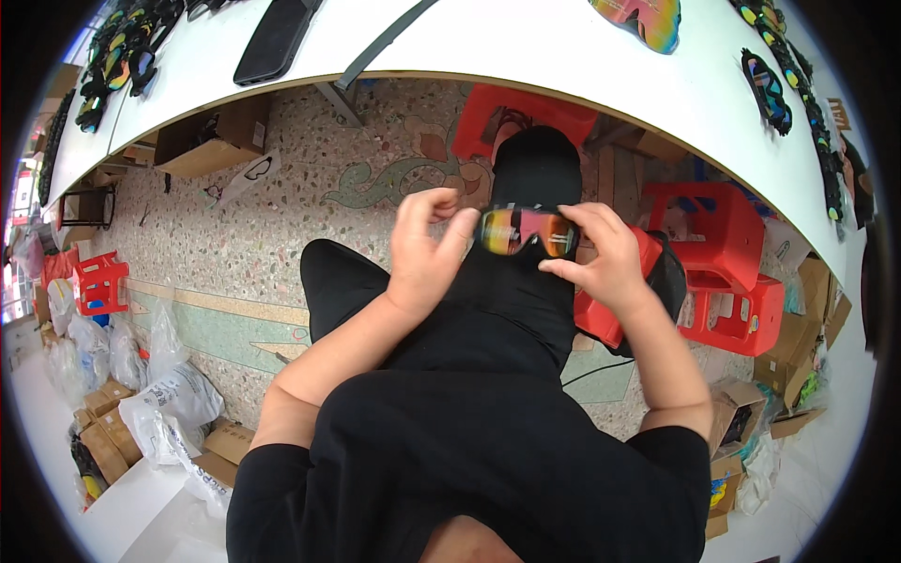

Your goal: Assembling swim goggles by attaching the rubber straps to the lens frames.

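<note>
A pair of goggles (527,232) with a rainbow mirrored lens and a dark frame is held level above my lap. My right hand (608,253) grips its right end, thumb below and fingers above. Close to the left end is my left hand (424,249), with bent fingers and the thumb tip beside the frame's edge. Whatever lies between those fingers, if anything, is too small to make out. Black trousers (469,328) show beneath the goggles.
A white table (526,42) curves across the front. On it are a black phone (275,42), a loose rainbow lens (648,21), goggles (768,92) and rows of more goggles. Red stools (709,235) stand at the right. Plastic bags (174,408) and cartons (214,139) sit at the left.
</note>
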### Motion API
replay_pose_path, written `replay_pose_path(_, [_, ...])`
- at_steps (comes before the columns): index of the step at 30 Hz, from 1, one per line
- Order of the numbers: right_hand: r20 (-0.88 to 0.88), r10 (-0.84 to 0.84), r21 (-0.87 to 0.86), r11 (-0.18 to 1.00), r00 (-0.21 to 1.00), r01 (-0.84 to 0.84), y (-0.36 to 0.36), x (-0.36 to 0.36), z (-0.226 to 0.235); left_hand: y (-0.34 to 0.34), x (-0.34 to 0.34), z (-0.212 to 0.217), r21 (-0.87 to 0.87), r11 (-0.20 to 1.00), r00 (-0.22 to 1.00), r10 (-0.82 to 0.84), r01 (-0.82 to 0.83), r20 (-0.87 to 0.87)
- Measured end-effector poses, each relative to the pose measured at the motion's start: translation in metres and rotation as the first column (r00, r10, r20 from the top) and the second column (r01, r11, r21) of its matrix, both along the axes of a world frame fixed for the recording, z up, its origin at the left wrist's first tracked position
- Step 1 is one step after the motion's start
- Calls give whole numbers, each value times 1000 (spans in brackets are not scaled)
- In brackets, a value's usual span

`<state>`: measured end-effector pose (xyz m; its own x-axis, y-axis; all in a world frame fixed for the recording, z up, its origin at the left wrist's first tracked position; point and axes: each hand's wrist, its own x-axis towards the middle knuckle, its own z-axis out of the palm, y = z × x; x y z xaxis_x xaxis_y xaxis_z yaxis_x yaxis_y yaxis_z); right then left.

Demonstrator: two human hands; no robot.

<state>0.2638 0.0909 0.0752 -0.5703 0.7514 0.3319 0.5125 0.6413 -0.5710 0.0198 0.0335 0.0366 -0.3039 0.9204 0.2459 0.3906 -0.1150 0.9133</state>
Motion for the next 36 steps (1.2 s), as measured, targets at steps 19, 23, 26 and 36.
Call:
replay_pose_path(19, [-455, -625, -737, 664, 634, 126, -78, -37, -38, 3, 28, -4, -116, 923, 929, -370, 367, -3])
replay_pose_path(23, [-401, -677, -803, 584, 617, 118, -50, -27, -41, 12, 23, 9, -75, 882, 870, -471, 465, -145])
replay_pose_path(26, [-397, -730, -885, 465, 556, -21, -37, -18, -38, 17, 25, 22, -154, 858, 853, -509, 491, -119])
replay_pose_path(36, [-389, -574, -890, 34, 721, -454, 3, 29, -36, 50, 45, 51, -625, 445, 743, -155, 641, 651])
